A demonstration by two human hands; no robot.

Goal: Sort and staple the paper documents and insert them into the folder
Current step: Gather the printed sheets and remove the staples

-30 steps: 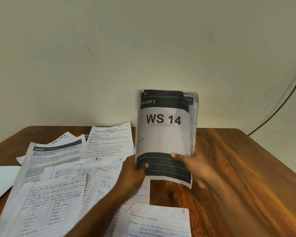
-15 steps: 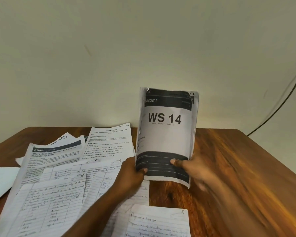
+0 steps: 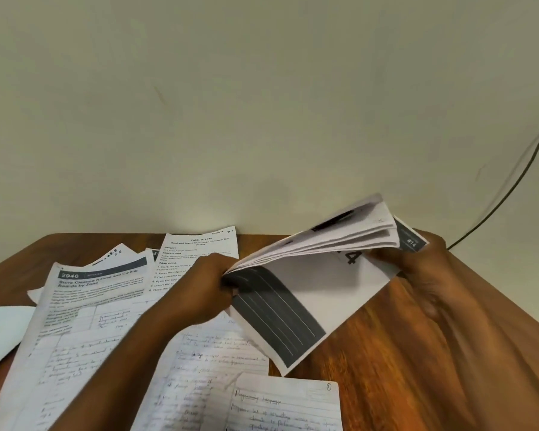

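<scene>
Both hands are on the same white printed paper stack with black header bands (image 3: 296,293), held up off the brown wooden surface (image 3: 386,353) toward its far right corner. The left hand (image 3: 206,284) has its fingers curled around the stack's near-left end, pinching the sheets together there. The right hand (image 3: 423,259) grips the opposite end, thumb and fingers closed on the corner with the dark label. The stack is tilted and fanned open, upper sheets lifted apart from the bottom sheet, which shows a black lined block and part of a big "4".

Loose white sheets with handwriting and print (image 3: 84,337) are spread over the left half of the surface, overlapping each other, a few reaching the far edge. One handwritten lined page (image 3: 287,402) sits at the near edge, just below the held stack. A pale blue-white sheet (image 3: 0,334) pokes in at the left edge. A thin dark cable (image 3: 507,188) runs down the cream wall (image 3: 262,104) behind the right corner.
</scene>
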